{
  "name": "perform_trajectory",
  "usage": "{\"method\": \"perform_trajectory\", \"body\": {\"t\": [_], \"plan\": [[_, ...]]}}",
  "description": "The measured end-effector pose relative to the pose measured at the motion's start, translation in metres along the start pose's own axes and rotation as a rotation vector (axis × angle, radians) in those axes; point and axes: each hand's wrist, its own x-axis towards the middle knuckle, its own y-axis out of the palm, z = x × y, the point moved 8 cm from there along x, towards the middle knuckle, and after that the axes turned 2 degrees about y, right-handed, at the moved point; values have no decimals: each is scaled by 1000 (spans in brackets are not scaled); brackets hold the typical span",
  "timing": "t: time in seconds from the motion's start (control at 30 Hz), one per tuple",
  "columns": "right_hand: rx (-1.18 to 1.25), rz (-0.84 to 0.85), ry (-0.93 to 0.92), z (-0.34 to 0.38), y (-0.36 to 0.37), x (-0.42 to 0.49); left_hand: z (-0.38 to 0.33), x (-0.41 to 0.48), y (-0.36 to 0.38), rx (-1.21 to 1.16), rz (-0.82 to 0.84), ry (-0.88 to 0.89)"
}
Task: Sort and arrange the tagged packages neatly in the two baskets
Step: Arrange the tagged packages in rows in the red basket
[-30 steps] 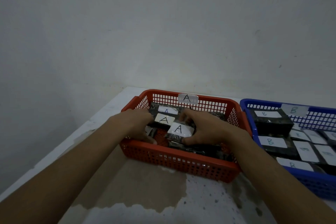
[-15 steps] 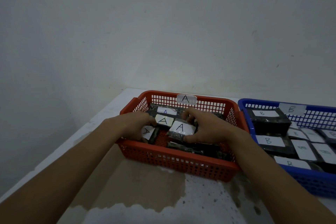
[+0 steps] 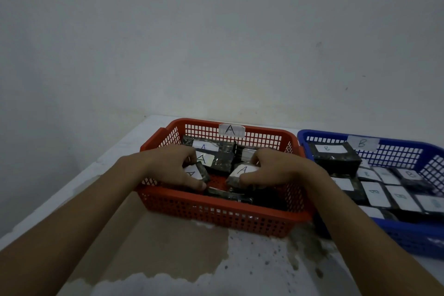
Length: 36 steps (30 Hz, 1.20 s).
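white table (image 3: 168, 262) with the coating worn off in a big brown patch toward the near edge. the red basket (image 3: 216, 215) sits by the far edge, not far from the far left corner, and the blue basket (image 3: 396, 238) is just beside it on the right, running out of view.

the blue one is packed with dark wrapped b packages (image 3: 384, 196), mostly lying flat, with one taller b package (image 3: 334, 156) in its far left corner. in the red one a couple of a packages (image 3: 217, 155) lie along the far wall.

both my hands are inside the red basket. my left hand (image 3: 173, 168) has its fingers curled round a tilted a package (image 3: 195, 173) on the left side. my right hand (image 3: 276, 172) pinches another a package (image 3: 240, 174) between thumb and fingers near the middle.

smallest bits: a paper a tag (image 3: 231, 129) on the red basket's far rim and a b tag (image 3: 361, 143) on the blue one's.
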Motion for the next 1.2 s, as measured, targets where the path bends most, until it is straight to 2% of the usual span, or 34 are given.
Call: {"method": "perform_trajectory", "body": {"t": [0.13,0.3,0.43,0.5,0.63,0.73,0.83,0.97,1.1,1.2], "plan": [[5,64,-76,20,12,3,3,-8,-20,-44,-66,-6],[146,111,-202,57,19,3,4,-17,-57,-131,-210,-22],[188,76,-205,55,-2,-7,-15,-17,-59,-198,-211,46],[78,35,-150,38,-20,-18,-31,-15,-50,-252,-187,116],[-333,-94,1,8,-48,-37,-57,4,-24,-244,-143,144],[-434,-99,66,-5,-57,-46,-80,24,-13,-199,-209,138],[-418,-77,61,-12,-57,-49,-107,39,-7,-174,-270,153],[-384,-31,24,-16,-52,-45,-121,51,17,-132,-88,146],[-484,44,34,-21,-42,-35,-118,49,32,-86,109,156],[-530,23,13,-22,-35,-26,-107,39,34,-75,245,211]]}}
